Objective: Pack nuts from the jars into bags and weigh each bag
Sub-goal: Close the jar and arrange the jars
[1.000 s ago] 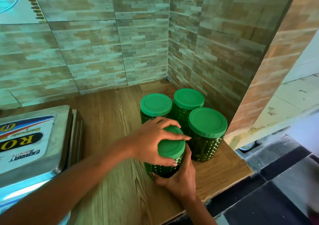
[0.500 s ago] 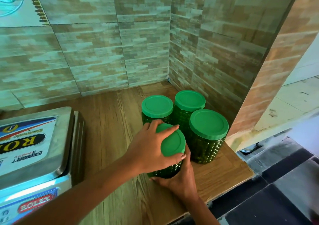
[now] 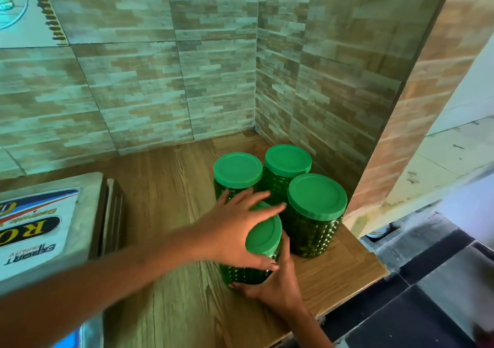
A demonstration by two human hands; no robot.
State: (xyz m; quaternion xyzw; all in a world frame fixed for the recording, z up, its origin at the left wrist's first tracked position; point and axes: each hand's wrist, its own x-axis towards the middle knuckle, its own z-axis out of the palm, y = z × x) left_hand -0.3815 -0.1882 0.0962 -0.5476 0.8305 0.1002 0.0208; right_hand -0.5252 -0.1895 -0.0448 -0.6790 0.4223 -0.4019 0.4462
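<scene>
The left hand (image 3: 235, 230), fingers spread and clamping the green lid (image 3: 264, 236), is twisting further, tilting it loose; the right hand (image 3: 278, 286) is gripping the studded green jar (image 3: 240, 274), near-right on the counter (image 3: 165, 192).

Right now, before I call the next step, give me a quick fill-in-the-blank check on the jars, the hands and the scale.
1. The wooden counter holds ____ jars in all.
2. The left hand covers the nearest jar's ____ while the right hand grips its body.
3. The scale stands on the ____ side of the jars.

Missing words: four; lid; left.
</scene>
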